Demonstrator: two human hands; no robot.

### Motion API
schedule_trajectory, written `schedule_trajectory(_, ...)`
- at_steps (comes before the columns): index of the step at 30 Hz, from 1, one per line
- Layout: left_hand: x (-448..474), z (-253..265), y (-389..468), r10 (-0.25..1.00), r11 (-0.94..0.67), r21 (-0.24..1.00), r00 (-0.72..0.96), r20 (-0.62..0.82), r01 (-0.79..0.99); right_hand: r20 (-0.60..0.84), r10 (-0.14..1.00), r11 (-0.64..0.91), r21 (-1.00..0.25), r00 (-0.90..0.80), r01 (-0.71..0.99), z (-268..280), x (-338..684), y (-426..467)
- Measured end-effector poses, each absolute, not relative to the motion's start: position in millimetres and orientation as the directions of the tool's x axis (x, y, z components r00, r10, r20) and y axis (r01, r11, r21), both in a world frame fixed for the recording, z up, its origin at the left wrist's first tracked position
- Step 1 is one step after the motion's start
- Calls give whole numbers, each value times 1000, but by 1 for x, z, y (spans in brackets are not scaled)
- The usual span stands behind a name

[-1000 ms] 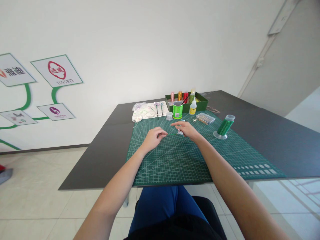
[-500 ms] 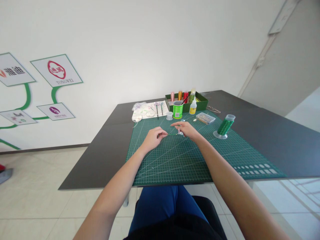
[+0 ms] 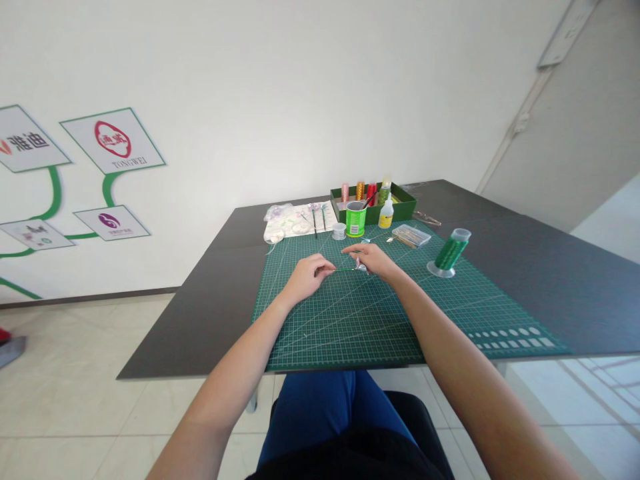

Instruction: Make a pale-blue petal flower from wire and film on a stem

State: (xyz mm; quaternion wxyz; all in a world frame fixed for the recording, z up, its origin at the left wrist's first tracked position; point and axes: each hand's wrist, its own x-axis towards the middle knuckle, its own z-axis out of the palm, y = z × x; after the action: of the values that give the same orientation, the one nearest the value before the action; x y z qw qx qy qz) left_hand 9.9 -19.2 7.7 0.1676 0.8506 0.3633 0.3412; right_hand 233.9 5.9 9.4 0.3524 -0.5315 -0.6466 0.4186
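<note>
Over the green cutting mat (image 3: 345, 333), my left hand (image 3: 309, 275) pinches one end of a thin green stem (image 3: 344, 269) between thumb and fingertips. The stem runs level to the right, to a small white and purple artificial flower (image 3: 360, 265). My right hand (image 3: 375, 259) is closed around that flower end, its index finger pointing left above the stem; the fingers hide part of the flower. A green thread spool (image 3: 451, 252) stands to the right of my right hand.
Behind my hands stand a green tub (image 3: 355, 220), a glue bottle (image 3: 386, 213), a small white jar (image 3: 339, 231) and a clear case (image 3: 411, 236). A green box (image 3: 407, 207) holds several thread spools. White paper (image 3: 295, 227) with flower pieces lies at the back left; pliers (image 3: 427, 219) lie right.
</note>
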Motion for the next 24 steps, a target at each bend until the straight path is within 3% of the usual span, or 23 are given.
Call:
schedule_trajectory(13,10,4,-18,706,-705,509,554,442,493,16,980,103,-890,-197,444,5,235,10)
schedule_trajectory(24,10,9,-19,733,-678,607,440,518,415,-6,981,67,-928,-196,366,3,236,11)
